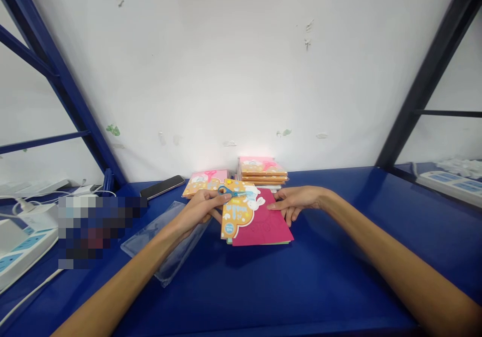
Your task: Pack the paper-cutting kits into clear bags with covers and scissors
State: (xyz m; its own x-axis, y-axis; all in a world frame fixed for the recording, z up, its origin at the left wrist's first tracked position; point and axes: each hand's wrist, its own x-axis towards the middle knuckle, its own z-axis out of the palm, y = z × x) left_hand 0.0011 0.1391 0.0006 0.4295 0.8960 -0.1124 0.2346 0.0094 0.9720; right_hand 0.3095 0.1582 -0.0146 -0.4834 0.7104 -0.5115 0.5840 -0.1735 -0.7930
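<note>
My left grip (203, 207) pins blue scissors (234, 193) to an orange card (234, 217), presumably against slipping. My right grip (298, 199) pinches the magenta paper (266, 229).

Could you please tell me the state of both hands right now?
Left hand: closed, holding the orange card and blue scissors.
Right hand: closed, holding the magenta sheet.

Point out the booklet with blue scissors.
The booklet held between the left hand and right hand: blue scissors top it; the booklets behind show none.
</note>
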